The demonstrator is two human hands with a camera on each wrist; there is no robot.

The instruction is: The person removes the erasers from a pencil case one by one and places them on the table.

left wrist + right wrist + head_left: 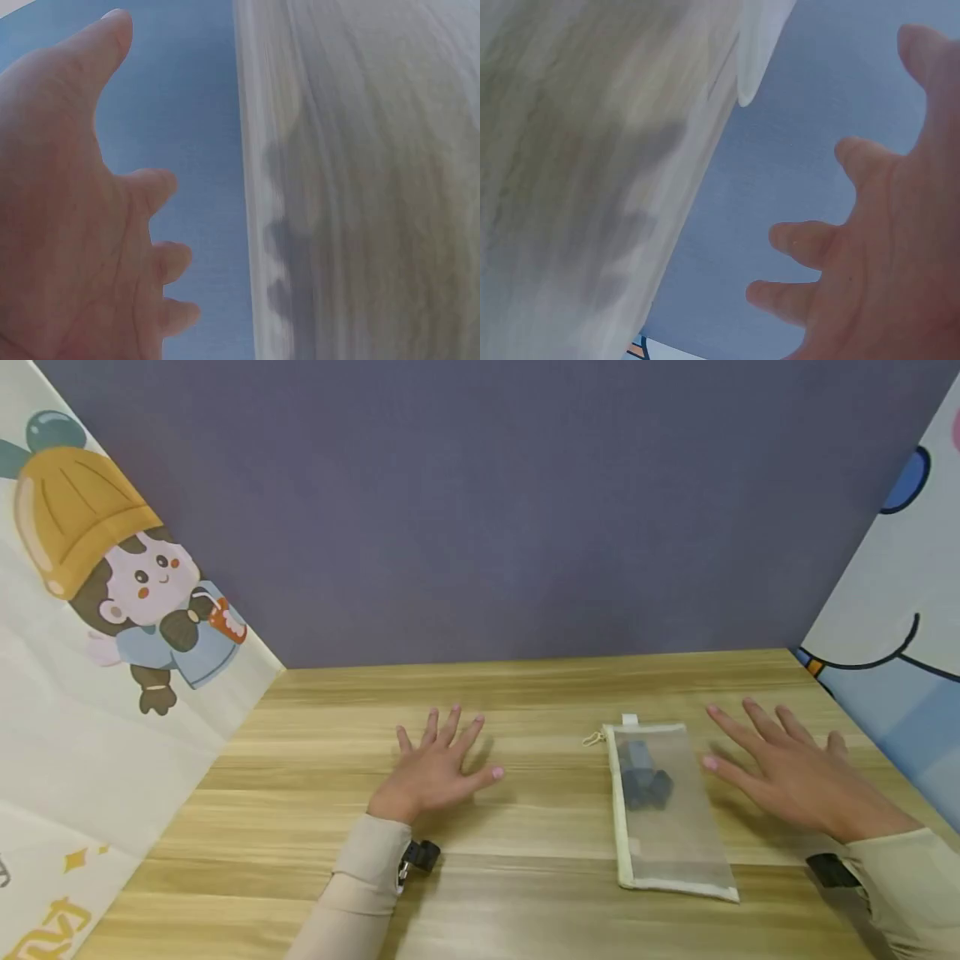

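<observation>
A translucent mesh zip pouch [678,852] with pale edging lies flat on the wooden table, right of the middle. Through its mesh a blue-grey object [641,777] shows near the far end, its details blurred. My right hand [787,772] hovers just right of the pouch, fingers spread, holding nothing. The left hand [431,777] is over the table well to the pouch's left, also with spread fingers and nothing in it. Each wrist view shows the palm side, the left palm [67,210] and the right palm [885,262], above the table with shadows below.
The wooden table [525,910] meets a dark grey-blue panel [510,510] at the back. A white sheet with a cartoon figure [165,602] borders the left side. Another printed sheet [900,693] stands on the right. A zip pull [593,739] sticks out at the pouch's far left corner.
</observation>
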